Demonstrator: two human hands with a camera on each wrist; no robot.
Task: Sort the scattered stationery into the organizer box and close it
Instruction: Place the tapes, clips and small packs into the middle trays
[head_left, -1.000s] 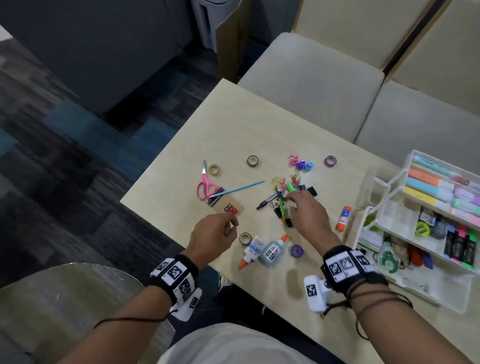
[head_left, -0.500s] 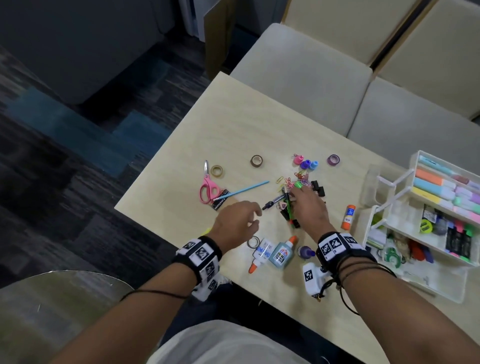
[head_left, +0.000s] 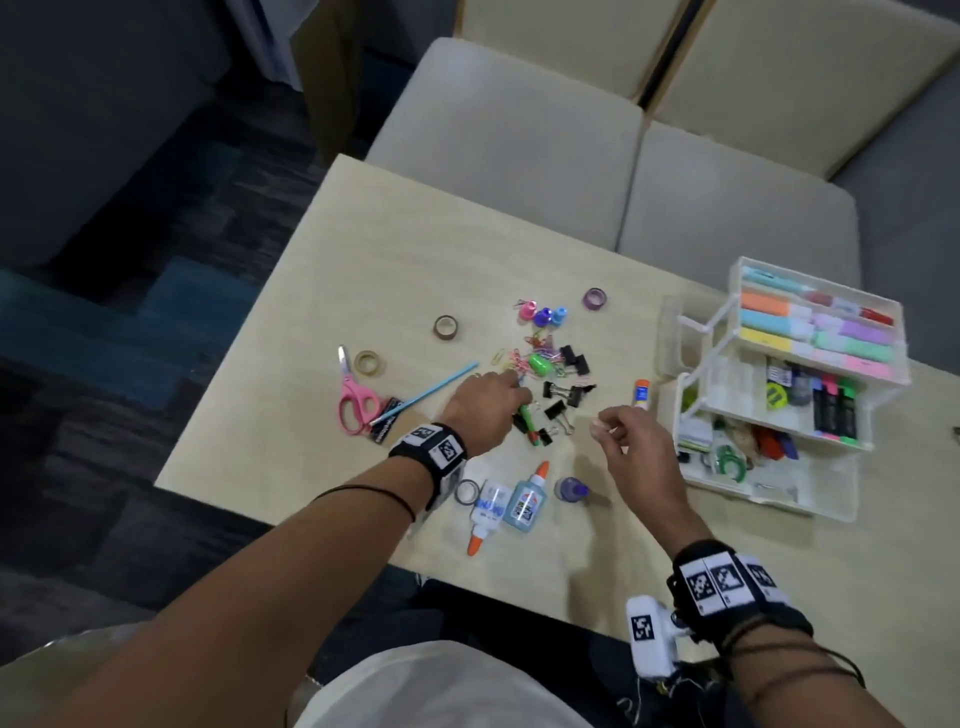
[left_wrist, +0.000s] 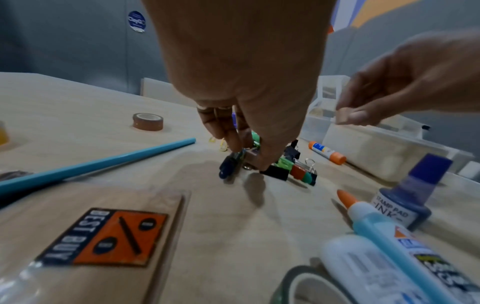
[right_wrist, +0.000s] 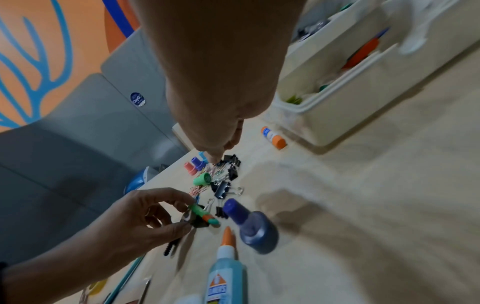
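My left hand (head_left: 519, 396) reaches into the pile at the table's middle. It pinches a green marker (right_wrist: 201, 212) together with a dark pen (left_wrist: 228, 166), both low over the wood. My right hand (head_left: 602, 427) hovers to the right of the black binder clips (head_left: 571, 395), its fingertips curled together, and nothing shows between them. The white organizer box (head_left: 841, 501) stands open at the right edge, its tiered trays holding highlighters and markers. Coloured paper clips (head_left: 519, 361) lie just beyond my left hand.
Nearest me lie two glue bottles (head_left: 527, 501), a stamp-ink bottle (head_left: 570, 489) and a tape roll (head_left: 466, 491). A glue stick (head_left: 642, 391) lies by the box. Pink scissors (head_left: 353, 400), a blue pencil (head_left: 431, 392) and more tape rolls (head_left: 445, 327) sit left. Cushioned seats stand behind the table.
My left hand moved right into the pile and took hold of the marker and pen. My right hand lifted off the pile and drew back to the right.
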